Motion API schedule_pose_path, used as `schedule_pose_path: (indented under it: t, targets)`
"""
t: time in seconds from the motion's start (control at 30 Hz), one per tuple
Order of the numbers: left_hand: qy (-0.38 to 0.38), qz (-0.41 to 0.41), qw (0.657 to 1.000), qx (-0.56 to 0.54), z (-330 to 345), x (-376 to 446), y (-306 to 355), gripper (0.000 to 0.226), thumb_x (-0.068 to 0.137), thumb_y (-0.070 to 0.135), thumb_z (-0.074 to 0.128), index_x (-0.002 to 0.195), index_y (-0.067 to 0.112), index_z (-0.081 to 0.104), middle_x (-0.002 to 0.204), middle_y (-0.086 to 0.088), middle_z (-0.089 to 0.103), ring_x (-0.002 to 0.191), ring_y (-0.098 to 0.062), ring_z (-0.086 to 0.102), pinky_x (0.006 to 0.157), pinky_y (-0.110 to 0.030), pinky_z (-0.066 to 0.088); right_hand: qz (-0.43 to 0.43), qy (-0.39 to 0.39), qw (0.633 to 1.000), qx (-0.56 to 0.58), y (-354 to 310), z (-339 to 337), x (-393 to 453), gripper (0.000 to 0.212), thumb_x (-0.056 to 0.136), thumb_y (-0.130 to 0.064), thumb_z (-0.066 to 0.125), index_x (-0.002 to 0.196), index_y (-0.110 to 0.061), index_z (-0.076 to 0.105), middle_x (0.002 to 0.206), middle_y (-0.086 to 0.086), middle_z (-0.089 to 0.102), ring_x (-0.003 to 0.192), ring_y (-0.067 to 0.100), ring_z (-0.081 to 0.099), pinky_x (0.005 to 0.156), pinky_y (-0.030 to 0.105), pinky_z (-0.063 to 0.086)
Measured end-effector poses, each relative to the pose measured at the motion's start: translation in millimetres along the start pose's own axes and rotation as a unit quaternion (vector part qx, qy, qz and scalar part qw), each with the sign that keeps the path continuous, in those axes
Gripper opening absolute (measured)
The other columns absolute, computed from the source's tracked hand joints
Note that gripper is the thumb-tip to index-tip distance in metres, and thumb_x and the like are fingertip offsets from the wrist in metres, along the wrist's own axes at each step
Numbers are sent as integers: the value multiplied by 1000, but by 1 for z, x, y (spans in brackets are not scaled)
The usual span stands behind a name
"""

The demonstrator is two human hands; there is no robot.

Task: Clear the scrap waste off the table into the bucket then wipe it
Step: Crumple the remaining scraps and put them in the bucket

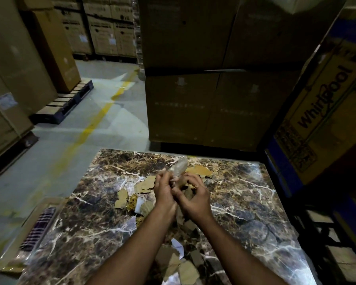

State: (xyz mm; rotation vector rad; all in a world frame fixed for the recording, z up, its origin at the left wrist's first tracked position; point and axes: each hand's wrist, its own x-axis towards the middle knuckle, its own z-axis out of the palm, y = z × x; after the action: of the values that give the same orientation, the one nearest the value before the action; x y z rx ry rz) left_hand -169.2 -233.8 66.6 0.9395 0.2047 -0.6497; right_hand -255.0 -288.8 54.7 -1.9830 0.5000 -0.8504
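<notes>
Both hands meet above the table point(245, 204): left hand point(165, 191) and right hand point(193, 199) have fingers curled, pinching a crumpled clear wrapper point(180, 168). Risk: wrapper may slip, being light. Cardboard scraps point(142, 187) lie scattered beneath and nearer. Bucket not in view. Stacked cartons point(203, 79) crowd behind.

Marble-patterned table point(245, 202) under scattered cardboard scraps point(144, 187)

My hands point(181, 192) cover the scraps point(144, 187) beneath them; the crumpled wrapper point(180, 167) I'm holding is blurred, and the table's point(245, 202) near edge runs out of frame.
</notes>
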Motion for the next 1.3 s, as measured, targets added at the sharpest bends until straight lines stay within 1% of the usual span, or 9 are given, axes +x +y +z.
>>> schedule_pose_path:
  t: [0.1,0.2,0.4,0.57,0.73,0.87,0.97,1.13,1.3]
  targets:
    - [-68,78,992,77,4,-11,0,27,99,12,53,123,23,59,102,-14,72,88,-29,68,73,-39,55,134,62,985,90,-4,-1,10,19,89,-30,76,100,-16,71,97,-4,74,93,11,71,81,28,57]
    - [-124,129,970,162,3,-15,-4,33,103,5,41,117,18,69,122,-19,68,110,-35,65,77,-29,58,236,89,951,181,-9,-3,18,20,93,-27,72,105,-11,71,92,6,77,87,25,75,79,46,62]
    - [-129,270,922,244,5,-37,-21,48,86,47,47,109,11,68,152,13,46,139,-7,44,105,-35,46,286,156,915,239,-23,-3,25,28,103,-8,52,119,-26,66,116,4,71,103,25,69,90,47,59]
    - [-103,373,883,266,7,-48,-35,45,87,47,51,116,17,68,154,2,41,141,-8,40,106,-18,40,286,165,893,306,-37,-5,22,37,98,6,47,95,-21,72,110,7,72,104,31,68,90,44,57]
    - [-7,370,906,206,2,-58,-41,32,84,43,59,101,17,68,133,0,55,124,-9,55,98,-23,48,274,59,884,374,-45,-5,6,27,100,3,42,96,-6,66,89,5,70,82,18,65,69,25,55]
    - [86,365,917,136,-19,-64,-27,41,80,47,59,89,7,66,123,-14,59,108,-2,62,86,-18,50,321,14,814,484,-58,12,-16,28,101,-29,48,100,-10,68,94,8,70,92,21,67,87,36,52]
    - [145,367,912,112,-45,-76,-16,30,77,48,60,91,24,72,116,-16,65,109,-22,65,88,-35,54,318,-28,843,433,-68,35,-28,34,99,-42,54,86,-20,74,95,8,70,95,26,66,92,42,50]
    - [259,399,873,103,-98,-106,20,20,77,47,58,80,35,75,106,-10,70,102,-19,67,87,-32,53,201,-119,924,303,-106,80,-59,35,102,-2,47,69,-11,51,59,-9,52,58,5,46,61,28,38]
    - [322,436,837,68,-176,-151,69,21,75,41,58,80,27,73,102,-7,72,96,-10,68,85,-22,51,130,-216,924,289,-157,150,-120,23,93,-18,48,102,-16,69,100,-4,70,90,5,65,77,18,50]
